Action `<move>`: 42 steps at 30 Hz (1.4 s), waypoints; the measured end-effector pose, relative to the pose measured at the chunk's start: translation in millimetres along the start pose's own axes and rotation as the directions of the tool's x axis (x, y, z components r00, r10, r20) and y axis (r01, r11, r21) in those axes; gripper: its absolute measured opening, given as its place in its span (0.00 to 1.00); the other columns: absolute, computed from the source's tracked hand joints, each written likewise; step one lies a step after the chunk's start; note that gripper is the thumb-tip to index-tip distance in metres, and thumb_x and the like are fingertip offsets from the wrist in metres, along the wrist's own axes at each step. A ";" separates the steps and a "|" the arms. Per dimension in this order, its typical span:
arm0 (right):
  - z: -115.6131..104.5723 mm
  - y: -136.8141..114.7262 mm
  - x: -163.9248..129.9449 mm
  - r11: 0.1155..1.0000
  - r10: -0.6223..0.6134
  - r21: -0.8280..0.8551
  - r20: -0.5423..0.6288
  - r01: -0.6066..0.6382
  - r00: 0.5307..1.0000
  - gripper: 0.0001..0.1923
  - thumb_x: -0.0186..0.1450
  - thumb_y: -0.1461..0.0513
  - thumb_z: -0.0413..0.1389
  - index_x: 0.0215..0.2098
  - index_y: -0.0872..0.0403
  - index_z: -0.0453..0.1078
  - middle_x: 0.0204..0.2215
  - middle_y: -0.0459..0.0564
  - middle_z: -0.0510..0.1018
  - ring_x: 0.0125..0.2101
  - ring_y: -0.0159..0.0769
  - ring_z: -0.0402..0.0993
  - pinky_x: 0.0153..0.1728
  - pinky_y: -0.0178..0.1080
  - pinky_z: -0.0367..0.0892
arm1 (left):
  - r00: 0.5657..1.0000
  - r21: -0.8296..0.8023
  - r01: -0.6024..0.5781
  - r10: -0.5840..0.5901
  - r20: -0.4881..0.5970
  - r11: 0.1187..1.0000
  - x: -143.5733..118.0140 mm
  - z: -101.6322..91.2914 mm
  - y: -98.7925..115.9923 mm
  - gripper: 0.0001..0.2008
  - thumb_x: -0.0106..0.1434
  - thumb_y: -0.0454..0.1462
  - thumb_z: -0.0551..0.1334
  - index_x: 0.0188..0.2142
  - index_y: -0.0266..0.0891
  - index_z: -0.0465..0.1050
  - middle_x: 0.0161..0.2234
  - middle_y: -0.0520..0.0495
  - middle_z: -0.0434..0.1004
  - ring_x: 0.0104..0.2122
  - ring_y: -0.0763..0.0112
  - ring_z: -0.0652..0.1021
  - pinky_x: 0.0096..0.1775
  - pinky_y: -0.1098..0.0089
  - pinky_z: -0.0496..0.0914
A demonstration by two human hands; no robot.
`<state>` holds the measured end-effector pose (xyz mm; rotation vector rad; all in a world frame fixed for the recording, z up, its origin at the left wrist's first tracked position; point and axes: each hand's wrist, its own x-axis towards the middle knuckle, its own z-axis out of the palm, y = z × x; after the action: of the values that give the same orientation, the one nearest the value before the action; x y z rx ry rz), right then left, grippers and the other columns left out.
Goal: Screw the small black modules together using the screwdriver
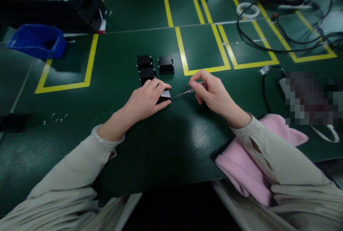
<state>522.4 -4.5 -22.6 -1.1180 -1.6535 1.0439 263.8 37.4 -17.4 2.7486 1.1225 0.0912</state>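
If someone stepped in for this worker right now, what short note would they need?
Left hand: pressing down on a small black box on the green table.
Right hand: pinching a thin screwdriver, tip at the box's side.
Nearby: three similar black boxes just beyond the held one; loose screws far left.
Done: cannot tell how many are finished.
Left: apparently the held box's fastening.

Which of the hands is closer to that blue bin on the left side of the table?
Left. The left hand rests on a black box mid-table, well right of the blue bin. The right hand, holding a screwdriver, is farther right.
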 end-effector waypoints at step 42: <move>-1.0 -1.3 0.1 1.000 0.018 0.018 0.025 -0.019 1.000 0.08 0.78 0.60 0.56 0.40 0.50 0.63 0.16 0.34 0.64 0.13 0.26 0.60 0.16 0.33 0.50 | 1.000 0.022 0.010 -0.010 0.009 1.000 -0.2 0.1 1.1 0.23 0.75 0.47 0.61 0.64 0.40 0.66 0.59 0.37 0.74 0.57 0.50 0.76 0.49 0.55 0.78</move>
<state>523.0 -4.5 -21.0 -1.1146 -1.6526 1.0862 264.4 36.5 -17.3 2.7593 1.1415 0.0652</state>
